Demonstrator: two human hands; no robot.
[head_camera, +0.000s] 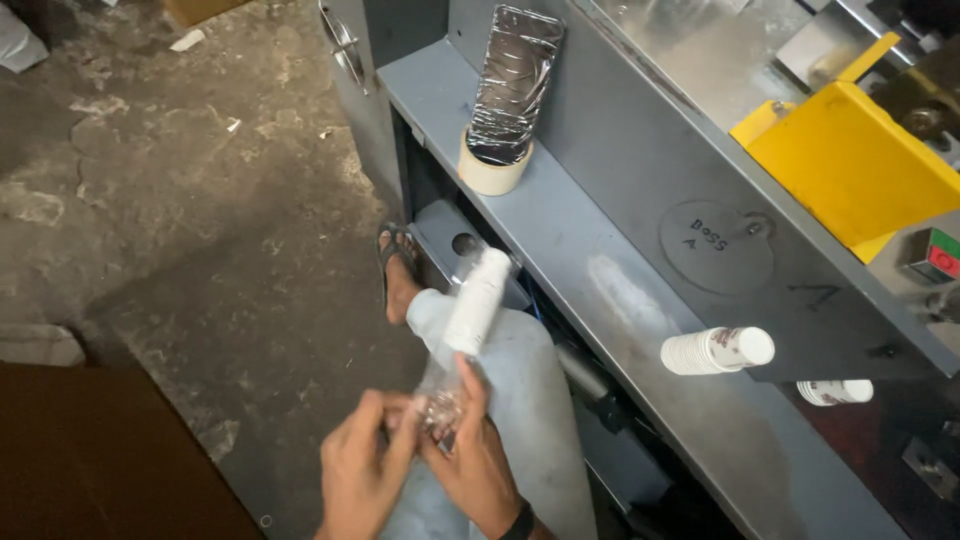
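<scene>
Your left hand (362, 470) and right hand (478, 462) both pinch the near end of the clear sleeve of stacked cups (462, 335), fingers closed narrowly, its long axis running up and away from you.

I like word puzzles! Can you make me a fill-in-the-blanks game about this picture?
1. Both hands, the left hand and right hand, hold a clear bag with a stack of ____ cups inside.
2. The foil-wrapped bottle stands inside a roll of ____.
3. The box on the machine is ____.

Missing words: white; tape; yellow
</scene>
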